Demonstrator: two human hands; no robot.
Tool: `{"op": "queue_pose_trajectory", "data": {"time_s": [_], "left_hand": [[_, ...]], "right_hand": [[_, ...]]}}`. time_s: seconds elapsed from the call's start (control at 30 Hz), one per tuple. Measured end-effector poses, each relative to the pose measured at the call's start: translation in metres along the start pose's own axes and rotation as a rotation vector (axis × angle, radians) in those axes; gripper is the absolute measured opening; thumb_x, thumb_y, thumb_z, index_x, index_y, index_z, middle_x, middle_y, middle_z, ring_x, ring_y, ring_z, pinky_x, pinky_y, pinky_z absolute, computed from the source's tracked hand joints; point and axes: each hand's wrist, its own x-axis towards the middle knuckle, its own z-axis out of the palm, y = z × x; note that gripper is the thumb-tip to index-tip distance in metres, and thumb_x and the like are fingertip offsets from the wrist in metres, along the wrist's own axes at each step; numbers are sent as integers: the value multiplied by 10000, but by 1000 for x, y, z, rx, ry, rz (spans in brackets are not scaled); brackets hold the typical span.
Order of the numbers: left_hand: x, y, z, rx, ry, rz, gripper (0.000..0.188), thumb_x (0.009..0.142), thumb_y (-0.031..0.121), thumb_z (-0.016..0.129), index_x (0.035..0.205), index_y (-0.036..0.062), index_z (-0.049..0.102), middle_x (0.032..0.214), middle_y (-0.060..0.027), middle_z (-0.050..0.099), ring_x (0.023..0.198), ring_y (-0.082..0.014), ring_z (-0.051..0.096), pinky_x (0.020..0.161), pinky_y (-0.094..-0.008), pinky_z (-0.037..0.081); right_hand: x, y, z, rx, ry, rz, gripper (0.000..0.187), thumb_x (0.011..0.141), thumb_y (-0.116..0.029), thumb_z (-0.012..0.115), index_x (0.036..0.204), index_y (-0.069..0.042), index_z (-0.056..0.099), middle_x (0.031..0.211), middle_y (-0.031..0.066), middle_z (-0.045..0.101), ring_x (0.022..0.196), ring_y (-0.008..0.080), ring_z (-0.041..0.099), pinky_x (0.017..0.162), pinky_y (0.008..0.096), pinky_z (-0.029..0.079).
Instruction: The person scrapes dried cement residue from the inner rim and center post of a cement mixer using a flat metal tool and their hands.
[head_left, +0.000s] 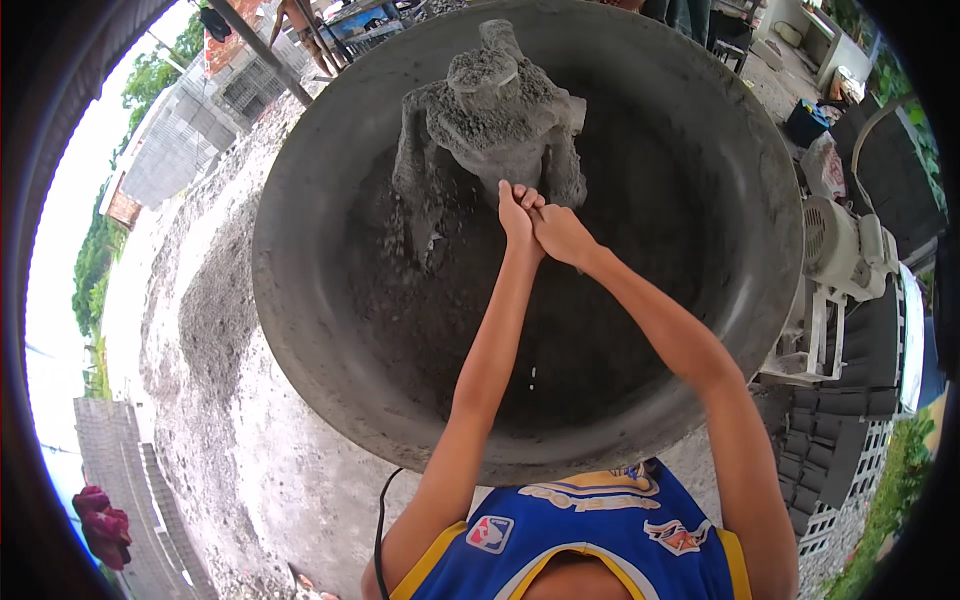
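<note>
Left hand (515, 212) and right hand (562, 236) together, touching, just on the near side of a cement-caked mixer hub (495, 125). Curled fingers (532, 198) on both, mostly closed, one hand against the other; cannot tell of anything inside the grip, nor of contact with the hub. Hub right beyond the fingers, in the big round metal pan (275, 290), dark inside, all around and below the fingers. Left of the fingers, loose grey crumbs (398, 235) by the hub's left side. Far right of the fingers, outside the pan: pale motor (840, 248) on a metal frame; nearer the body on that side, stacked grey blocks (825, 440). Well left of the fingers: grey gravel heap (215, 310). Far beyond the fingers, to the left: another person (302, 35), partly in view. Nearer the body than the fingers: blue-and-yellow jersey (590, 530), black cord (380, 530) at its left.
</note>
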Motion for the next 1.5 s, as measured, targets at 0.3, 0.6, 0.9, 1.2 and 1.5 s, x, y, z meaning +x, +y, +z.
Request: {"op": "queue_pose_trajectory", "data": {"time_s": [0.3,0.6,0.9,1.2,1.5], "left_hand": [[11,1,5,88,118,-43,371,971,400,348,706,144,395,568,24,356,592,-151,394,610,-293,373],[40,4,-4,181,46,-24,391,951,431,379,689,143,423,546,16,379,552,-148,400,556,-291,369],[28,-3,16,220,-58,-23,395,954,427,380,683,140,396,539,25,351,529,-135,347,540,-285,329],[-20,16,20,186,-40,69,350,979,377,353,733,130,389,560,17,342,557,-129,341,565,-281,315],[-48,22,19,287,-62,-230,274,969,339,411,793,129,425,603,32,397,587,-114,390,570,-261,365]], "right_hand": [[13,-12,-15,104,-152,91,397,937,-279,352,1058,40,556,756,244,624,471,324,584,446,394,480],[39,4,1,81,14,18,475,958,-327,342,971,80,585,782,257,627,681,391,618,637,443,477],[30,25,4,12,221,-227,464,966,-315,308,927,54,586,656,200,587,484,283,564,470,392,449],[-10,-11,-1,186,-19,-28,488,981,-368,323,805,38,527,569,107,509,384,191,451,373,342,360],[-47,-43,-3,940,-162,490,445,952,-497,381,653,-171,333,487,-74,264,325,74,218,308,254,209]]}}
